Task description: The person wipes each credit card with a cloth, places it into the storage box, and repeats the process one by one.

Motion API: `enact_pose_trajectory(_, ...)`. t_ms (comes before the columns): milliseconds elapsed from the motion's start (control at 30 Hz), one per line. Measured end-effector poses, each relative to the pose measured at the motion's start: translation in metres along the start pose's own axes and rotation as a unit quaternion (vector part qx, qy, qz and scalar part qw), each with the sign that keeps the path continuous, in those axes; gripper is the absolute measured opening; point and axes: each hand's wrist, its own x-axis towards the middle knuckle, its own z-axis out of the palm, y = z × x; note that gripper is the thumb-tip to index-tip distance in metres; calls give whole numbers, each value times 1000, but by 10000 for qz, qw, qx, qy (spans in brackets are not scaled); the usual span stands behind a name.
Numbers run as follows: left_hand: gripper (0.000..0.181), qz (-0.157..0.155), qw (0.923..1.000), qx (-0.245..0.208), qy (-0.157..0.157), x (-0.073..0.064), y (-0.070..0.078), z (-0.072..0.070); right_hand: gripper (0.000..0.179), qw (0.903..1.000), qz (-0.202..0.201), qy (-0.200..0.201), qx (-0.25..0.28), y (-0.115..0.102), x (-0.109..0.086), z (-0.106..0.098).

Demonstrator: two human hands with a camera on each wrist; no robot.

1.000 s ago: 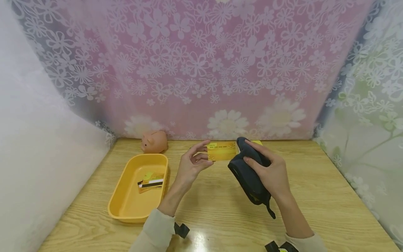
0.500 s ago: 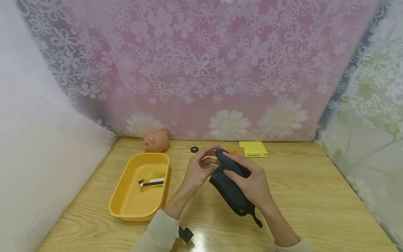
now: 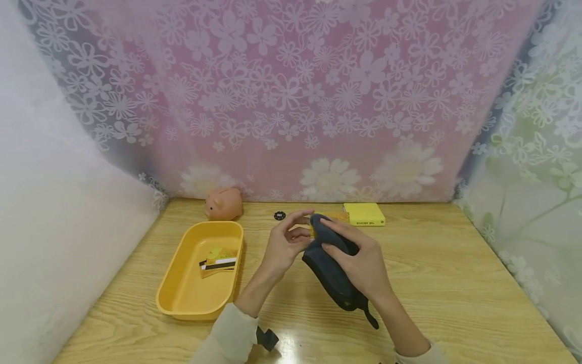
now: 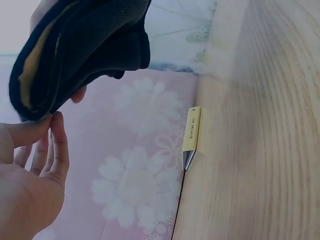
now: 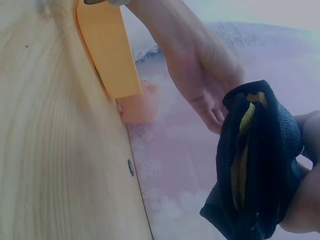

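My right hand (image 3: 359, 258) grips a dark blue cloth pouch (image 3: 334, 280) with a loop strap, tilted above the table. At the pouch's upper left edge, a thin yellow strip of a bank card (image 3: 313, 230) shows. The left hand (image 3: 284, 245) is at that edge, thumb below and forefinger above the card; most of the card is hidden. In the left wrist view, the left thumb and fingertip meet at the corner of the pouch (image 4: 95, 45). Yellow shows between the layers of the pouch (image 5: 260, 165) in the right wrist view.
A yellow tray (image 3: 182, 283) with several cards (image 3: 220, 264) stands at left. Behind it is a piggy bank (image 3: 224, 203). Along the back lie a black chip (image 3: 279, 215), an orange-yellow card (image 3: 338, 216) and a yellow book (image 3: 364, 214).
The card has gone from mostly exposed to a thin strip at the pouch edge. The right hand and pouch have moved left toward the left hand, uncovering the chip and book.
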Motion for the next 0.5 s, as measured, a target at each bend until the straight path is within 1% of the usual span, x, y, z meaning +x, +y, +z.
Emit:
enact_pose_trajectory(167, 57, -54, 9996, -261, 67, 1, 1, -4, 51, 9997, 125, 152, -126, 5, 4, -10)
enact_pose_trajectory(500, 56, -87, 9991, -290, 289, 4, 1, -12, 50, 9966, 491, 562, -342, 18, 11, -32)
